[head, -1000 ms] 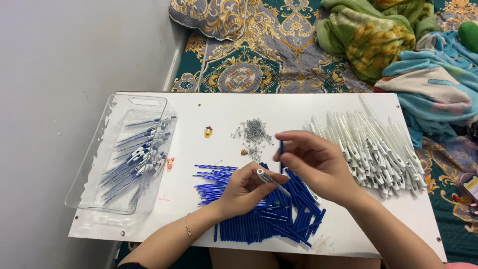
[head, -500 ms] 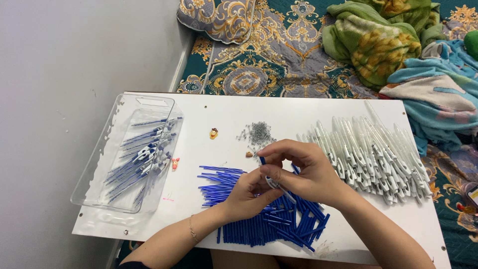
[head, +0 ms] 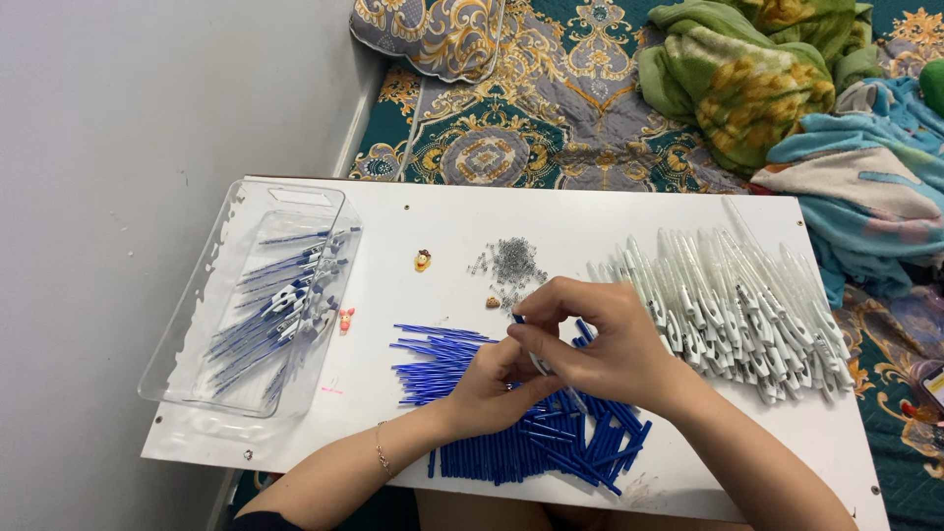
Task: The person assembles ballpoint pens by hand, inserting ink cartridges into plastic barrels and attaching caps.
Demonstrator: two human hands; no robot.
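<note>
1. Firstly, left of the white board (head: 413, 211) centre, the left hand (head: 489, 385) pinches a white pen barrel (head: 540, 363); keep it steady.
2. Just right, the right hand (head: 600, 344) fingers close on a blue refill (head: 518, 320); align it straight, over the blue refill pile (head: 511, 447).

I see a smooth, matt white counter (head: 590, 211). The tray (head: 187, 334) on it is clear, glossy plastic. The blue refill tubes (head: 551, 447) look like smooth plastic, the white pen barrels (head: 747, 315) glossy plastic, the small springs (head: 513, 261) grey metal. Behind lie patterned woven cloth (head: 551, 128) and soft, crumpled blankets (head: 757, 88).
</note>
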